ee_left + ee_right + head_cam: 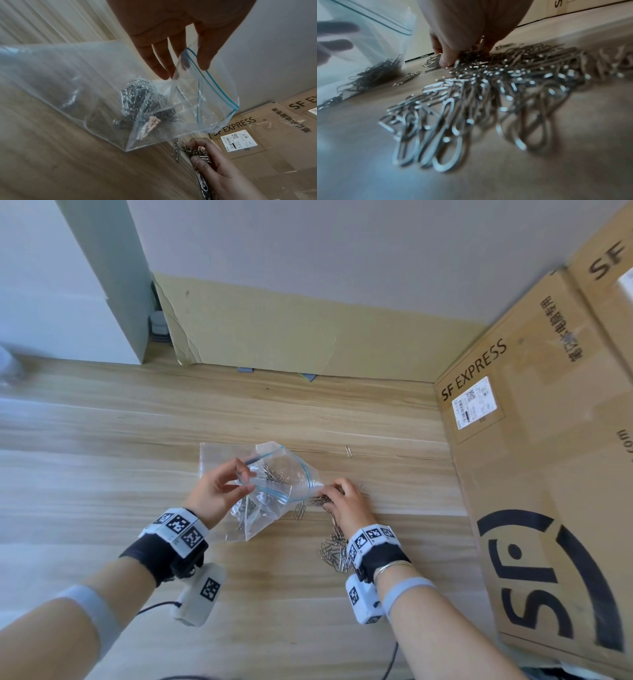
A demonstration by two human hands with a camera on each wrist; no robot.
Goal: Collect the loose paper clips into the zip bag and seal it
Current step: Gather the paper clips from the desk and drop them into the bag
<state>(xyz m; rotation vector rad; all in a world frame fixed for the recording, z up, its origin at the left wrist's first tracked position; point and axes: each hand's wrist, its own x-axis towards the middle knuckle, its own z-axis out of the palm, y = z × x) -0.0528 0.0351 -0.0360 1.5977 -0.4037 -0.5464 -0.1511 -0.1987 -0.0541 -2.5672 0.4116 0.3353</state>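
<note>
A clear zip bag (274, 494) with a blue seal strip (214, 82) is held up off the wooden table, its mouth gaping towards the right. My left hand (222, 487) pinches the near lip of that mouth (188, 65). Several silver paper clips (145, 101) lie bunched inside the bag. A loose pile of paper clips (488, 97) spreads on the table under my right wrist (334, 549). My right hand (342, 501) has its fingers curled round a bunch of clips (199, 152) just right of the bag's mouth.
A big SF EXPRESS cardboard box (548, 440) stands close on the right. One stray clip (348, 450) lies further back on the table (137, 440). A flat cardboard sheet (308, 337) leans against the back wall. A few clips (299, 510) lie beside the bag.
</note>
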